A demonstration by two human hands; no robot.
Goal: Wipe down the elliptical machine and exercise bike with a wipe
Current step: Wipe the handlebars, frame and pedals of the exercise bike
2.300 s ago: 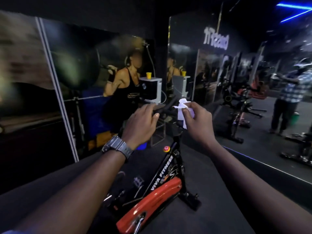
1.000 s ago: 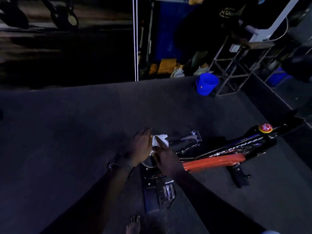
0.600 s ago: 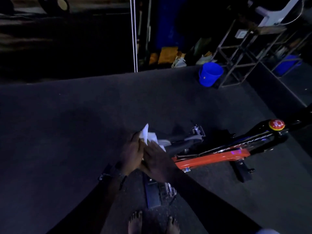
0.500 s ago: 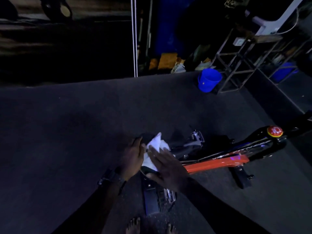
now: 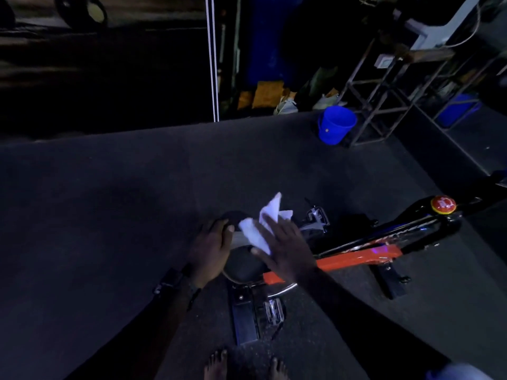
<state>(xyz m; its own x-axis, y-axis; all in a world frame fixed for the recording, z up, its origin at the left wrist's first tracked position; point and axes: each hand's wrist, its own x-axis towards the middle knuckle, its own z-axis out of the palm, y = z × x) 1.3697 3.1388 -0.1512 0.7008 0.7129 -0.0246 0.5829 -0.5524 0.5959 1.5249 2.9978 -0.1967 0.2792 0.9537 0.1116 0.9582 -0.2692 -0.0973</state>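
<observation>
I look down on a black and orange exercise bike (image 5: 356,253) with a red knob (image 5: 443,204) on its frame. Its black saddle (image 5: 241,266) is right below me. My right hand (image 5: 285,249) lies flat with straight fingers on a white wipe (image 5: 260,229), pressing it onto the saddle. One corner of the wipe sticks up past my fingers. My left hand (image 5: 211,249) grips the saddle's left edge, with a watch on that wrist. No elliptical machine is in view.
A blue bucket (image 5: 336,124) stands on the dark floor at the back right beside a metal frame stand (image 5: 384,100). Yellow and pale clutter lies along the back wall. The bike's rear foot (image 5: 244,316) and my bare feet are at the bottom.
I went from the handlebar to the saddle and the camera tilted down. My right hand has flattened onto the wipe and slid it slightly right across the saddle; my left hand keeps holding the saddle's edge.
</observation>
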